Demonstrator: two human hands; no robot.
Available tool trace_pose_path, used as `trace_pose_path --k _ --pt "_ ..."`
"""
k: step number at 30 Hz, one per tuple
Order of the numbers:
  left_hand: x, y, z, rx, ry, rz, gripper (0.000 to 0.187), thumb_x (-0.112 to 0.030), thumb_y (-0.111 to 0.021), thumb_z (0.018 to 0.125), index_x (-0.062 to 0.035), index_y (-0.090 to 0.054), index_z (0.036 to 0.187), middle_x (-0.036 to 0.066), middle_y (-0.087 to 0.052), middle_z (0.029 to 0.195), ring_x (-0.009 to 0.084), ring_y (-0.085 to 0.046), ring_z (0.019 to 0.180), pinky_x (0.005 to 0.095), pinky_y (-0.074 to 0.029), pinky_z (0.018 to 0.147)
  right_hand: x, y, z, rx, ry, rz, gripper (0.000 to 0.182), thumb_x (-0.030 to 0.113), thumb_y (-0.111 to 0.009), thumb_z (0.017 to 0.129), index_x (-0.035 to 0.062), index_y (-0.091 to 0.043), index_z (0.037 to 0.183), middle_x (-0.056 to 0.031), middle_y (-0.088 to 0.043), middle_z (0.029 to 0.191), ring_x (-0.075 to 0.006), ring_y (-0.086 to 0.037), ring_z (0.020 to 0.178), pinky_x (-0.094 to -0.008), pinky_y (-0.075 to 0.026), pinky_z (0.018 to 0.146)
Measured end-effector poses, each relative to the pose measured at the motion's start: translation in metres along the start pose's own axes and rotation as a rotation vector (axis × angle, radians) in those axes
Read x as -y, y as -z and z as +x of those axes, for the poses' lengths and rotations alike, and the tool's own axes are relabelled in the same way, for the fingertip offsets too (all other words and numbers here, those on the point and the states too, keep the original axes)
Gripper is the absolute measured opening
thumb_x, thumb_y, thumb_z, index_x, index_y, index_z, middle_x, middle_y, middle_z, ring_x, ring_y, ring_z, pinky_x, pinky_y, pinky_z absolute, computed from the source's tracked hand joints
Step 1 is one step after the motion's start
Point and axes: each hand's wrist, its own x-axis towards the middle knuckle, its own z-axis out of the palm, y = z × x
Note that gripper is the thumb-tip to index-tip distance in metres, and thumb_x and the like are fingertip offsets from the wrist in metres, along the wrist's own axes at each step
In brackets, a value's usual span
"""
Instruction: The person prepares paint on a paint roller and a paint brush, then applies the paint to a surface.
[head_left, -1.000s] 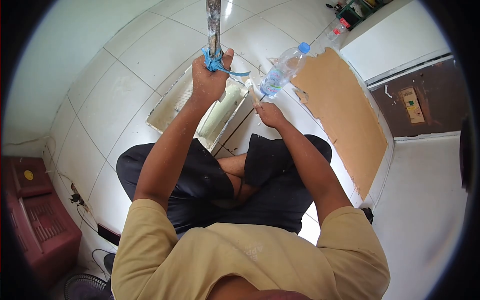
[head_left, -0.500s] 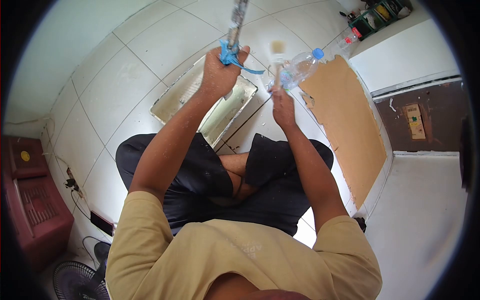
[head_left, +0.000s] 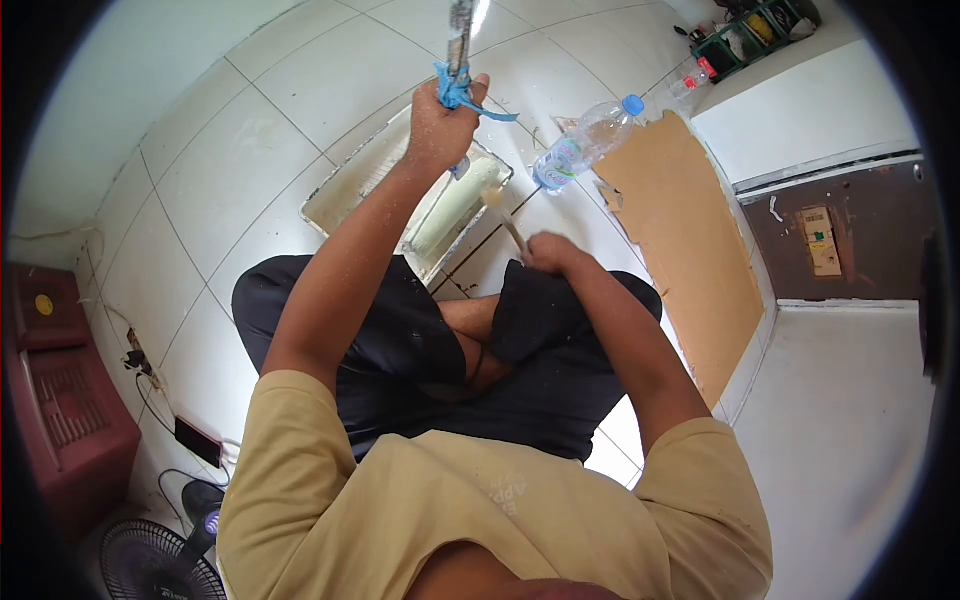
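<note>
My left hand (head_left: 446, 125) is closed round a long speckled pole (head_left: 460, 40), just below a blue strip (head_left: 455, 90) tied on it. Under that hand lies a paint tray (head_left: 330, 200) on the tiles, with a pale roller (head_left: 445, 215) in it. My right hand (head_left: 552, 253) grips the handle of a paintbrush (head_left: 508, 218), whose bristle end points up and left over the tray's right edge. Beyond the brush a clear plastic bottle (head_left: 590, 145) with a blue cap lies on its side.
A torn cardboard sheet (head_left: 685, 250) lies on the right. At the top right are a red-labelled bottle (head_left: 692, 78) and a green crate (head_left: 750, 35). To the left are a maroon plastic piece (head_left: 75, 400), a phone (head_left: 198, 442) and a fan (head_left: 150, 562).
My right hand has moved down towards my knee with the brush, which now tilts left over the tray. My left hand and the pole have shifted slightly up and left.
</note>
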Motion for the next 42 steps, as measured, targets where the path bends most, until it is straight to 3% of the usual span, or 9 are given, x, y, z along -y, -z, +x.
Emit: trace_pose_path --k 9,10,14,18,23,31,39,40,42 --pt "0.007 0.019 0.023 -0.081 0.023 -0.076 0.039 -0.019 -0.067 0.101 -0.0088 -0.049 0.067 0.001 -0.051 0.054 0.0105 -0.047 0.044 0.0286 -0.037 0.042 0.059 0.083 -0.034 -1.186 0.106 0.613 0.044 0.041 -0.050 0.106 0.0022 -0.071 0.107 -0.0201 -0.072 0.090 -0.0401 -0.070 0.092 -0.0481 -0.053 0.086" --pt "0.007 0.019 0.025 -0.075 0.025 -0.077 0.039 -0.019 -0.067 0.101 -0.0088 -0.049 0.067 0.001 -0.051 0.054 0.0105 -0.047 0.044 0.0286 -0.037 0.042 0.047 0.067 -0.023 -1.188 0.099 0.614 0.044 0.041 -0.050 0.106 0.0022 -0.071 0.107 -0.0201 -0.072 0.090 -0.0401 -0.070 0.092 -0.0481 -0.053 0.086" --pt "0.007 0.023 0.023 -0.078 0.009 -0.091 0.038 -0.018 -0.066 0.101 -0.0088 -0.049 0.069 0.002 -0.050 0.054 0.0107 -0.048 0.044 0.0286 -0.037 0.042 0.039 0.025 -0.009 -0.049 -0.066 -0.032 0.050 0.044 -0.053 0.102 -0.0009 -0.074 0.097 -0.0235 -0.073 0.090 -0.0438 -0.070 0.091 -0.0535 -0.055 0.087" --pt "0.002 0.028 0.025 -0.134 0.050 -0.116 0.034 -0.016 -0.066 0.101 -0.0087 -0.048 0.073 0.002 -0.050 0.055 0.0110 -0.047 0.044 0.0291 -0.037 0.042 0.052 0.041 -0.003 -0.428 0.041 0.434 0.058 0.050 -0.051 0.104 -0.0030 -0.067 0.085 -0.0295 -0.068 0.084 -0.0479 -0.067 0.083 -0.0567 -0.052 0.079" --pt "0.003 0.026 0.025 -0.079 0.045 -0.184 0.034 -0.015 -0.066 0.101 -0.0082 -0.048 0.073 0.002 -0.047 0.055 0.0116 -0.045 0.043 0.0296 -0.035 0.041 0.049 0.071 -0.018 -0.727 -0.036 0.616 0.055 0.047 -0.048 0.106 -0.0045 -0.067 0.107 -0.0270 -0.072 0.090 -0.0466 -0.069 0.090 -0.0537 -0.052 0.082" --pt "-0.009 0.019 0.015 -0.090 0.049 -0.157 0.036 -0.017 -0.065 0.101 -0.0084 -0.047 0.071 0.002 -0.047 0.054 0.0119 -0.044 0.043 0.0301 -0.036 0.042 0.009 0.019 0.025 -0.148 -0.218 0.305 0.061 0.051 -0.051 0.101 -0.0050 -0.073 0.095 -0.0317 -0.071 0.101 -0.0474 -0.068 0.100 -0.0545 -0.051 0.093" --pt "-0.006 0.016 0.009 -0.058 0.036 -0.092 0.033 -0.016 -0.065 0.101 -0.0078 -0.048 0.074 0.003 -0.051 0.055 0.0112 -0.047 0.043 0.0291 -0.038 0.042 0.033 0.063 -0.005 -0.937 -0.205 0.664 0.060 0.046 -0.043 0.108 -0.0046 -0.066 0.086 -0.0284 -0.070 0.086 -0.0470 -0.067 0.087 -0.0571 -0.048 0.083" --pt "-0.002 0.015 0.007 -0.025 0.039 -0.087 0.033 -0.016 -0.065 0.101 -0.0076 -0.049 0.074 0.003 -0.051 0.055 0.0112 -0.047 0.043 0.0291 -0.038 0.042 0.024 0.040 0.000 -0.929 -0.213 0.674 0.060 0.046 -0.043 0.108 -0.0046 -0.066 0.086 -0.0284 -0.070 0.086 -0.0470 -0.067 0.087 -0.0571 -0.048 0.083" --pt "-0.002 0.011 0.004 -0.012 0.005 -0.035 0.034 -0.017 -0.065 0.101 -0.0076 -0.049 0.073 0.003 -0.052 0.056 0.0111 -0.048 0.044 0.0291 -0.038 0.042 0.000 -0.005 0.014 -0.193 -0.165 0.138 0.056 0.042 -0.042 0.109 -0.0059 -0.066 0.093 -0.0281 -0.070 0.087 -0.0474 -0.067 0.087 -0.0571 -0.048 0.083"
